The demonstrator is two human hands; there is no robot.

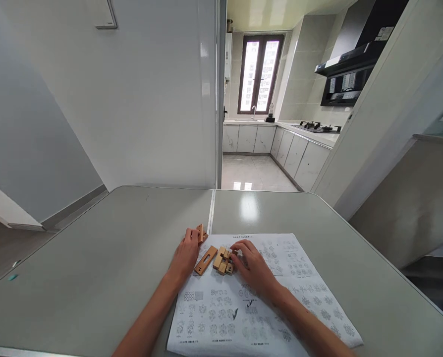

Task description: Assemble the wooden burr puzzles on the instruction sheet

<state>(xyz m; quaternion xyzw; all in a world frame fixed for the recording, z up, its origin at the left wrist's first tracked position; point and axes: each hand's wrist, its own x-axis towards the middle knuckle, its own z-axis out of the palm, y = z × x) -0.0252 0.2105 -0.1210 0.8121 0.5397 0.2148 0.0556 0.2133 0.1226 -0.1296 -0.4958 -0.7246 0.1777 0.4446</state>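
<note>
Wooden puzzle pieces lie on and beside a printed instruction sheet. My left hand has its fingers curled against reddish-brown wooden pieces at the sheet's top left corner; part of them is hidden behind the fingers. Just right of that hand, a flat brown wooden piece with a slot rests at a slant, a dark mark on its near end. Beside it sits a cluster of lighter interlocking wooden blocks. My right hand pinches a small block at the cluster's right side between thumb and fingers.
The sheet lies on a grey-green table with a pale seam running away from me. Small teal bits are near the left edge. Beyond the table stand a white wall panel and a kitchen doorway with counters.
</note>
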